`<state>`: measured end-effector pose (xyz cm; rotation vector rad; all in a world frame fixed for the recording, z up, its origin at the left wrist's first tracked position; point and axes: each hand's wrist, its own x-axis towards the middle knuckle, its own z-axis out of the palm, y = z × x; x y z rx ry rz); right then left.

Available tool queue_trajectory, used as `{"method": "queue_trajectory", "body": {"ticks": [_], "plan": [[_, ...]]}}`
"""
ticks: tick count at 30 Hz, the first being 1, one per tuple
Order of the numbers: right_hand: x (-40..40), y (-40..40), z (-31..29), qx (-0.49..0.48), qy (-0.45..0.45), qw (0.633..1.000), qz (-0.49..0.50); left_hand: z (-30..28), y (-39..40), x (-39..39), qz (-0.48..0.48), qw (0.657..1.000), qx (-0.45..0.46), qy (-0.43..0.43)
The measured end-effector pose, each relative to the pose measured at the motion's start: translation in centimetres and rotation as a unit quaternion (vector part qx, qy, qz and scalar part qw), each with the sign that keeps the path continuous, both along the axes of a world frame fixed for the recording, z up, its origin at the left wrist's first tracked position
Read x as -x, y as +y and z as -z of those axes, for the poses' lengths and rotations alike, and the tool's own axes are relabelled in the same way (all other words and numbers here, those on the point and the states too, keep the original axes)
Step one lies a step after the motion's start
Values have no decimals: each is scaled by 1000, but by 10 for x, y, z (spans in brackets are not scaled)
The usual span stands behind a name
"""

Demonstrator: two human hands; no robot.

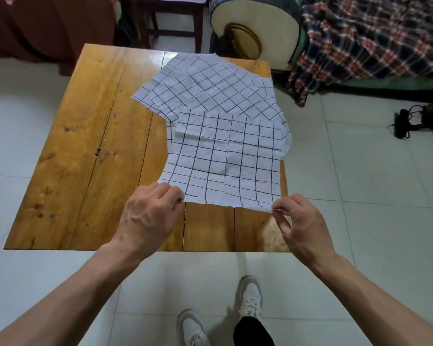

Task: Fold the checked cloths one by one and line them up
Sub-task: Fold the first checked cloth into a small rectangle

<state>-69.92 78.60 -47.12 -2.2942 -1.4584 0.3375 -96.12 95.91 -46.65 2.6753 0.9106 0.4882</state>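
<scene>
A person stands at a wooden table with the folding job barely begun. The left hand pinches the near left corner of the top checked cloth, fingers curled round its edge, while the right hand pinches the near right corner between thumb and fingertips. The cloth lies spread open and flat on the right half of the table, its near edge close to the table's front edge, creases crossing it but no fold yet made.

Behind it, toward the far edge of the table, more checked cloths lie overlapping at different angles in a loose pile, the top cloth covering their near part. How many there are cannot be told; at least two or three edges show. One hangs a little over the table's right side.

No folded cloth appears anywhere on the table, and no row has been started; the left half of the tabletop shows only bare wood. By this view, the first cloth is being taken up for its first fold, and all the rest of the folding and lining up remains to be done.

Around the table are a tiled floor, a plaid blanket at upper right and the person's white shoes below.
</scene>
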Motion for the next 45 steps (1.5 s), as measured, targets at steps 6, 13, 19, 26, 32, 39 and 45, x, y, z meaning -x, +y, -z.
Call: {"method": "queue_trajectory", "body": {"ticks": [6,13,19,26,32,39,45], "plan": [[-28,22,-17,-30,15,999,8,-14,24,-24,-13,1000,-11,3],[-70,65,-12,-43,34,998,14,-22,67,-74,-41,999,-22,9],[-99,111,3,-55,56,997,14,-13,114,-104,-65,997,-31,16],[-118,155,19,-49,48,997,44,11,155,-131,-65,997,-29,10],[-138,184,32,-33,45,995,85,37,201,-158,-38,999,-16,17],[-158,217,54,-5,28,993,113,64,243,-182,-28,999,14,31],[-166,241,68,19,24,992,123,85,257,-190,-44,997,26,63]]}}
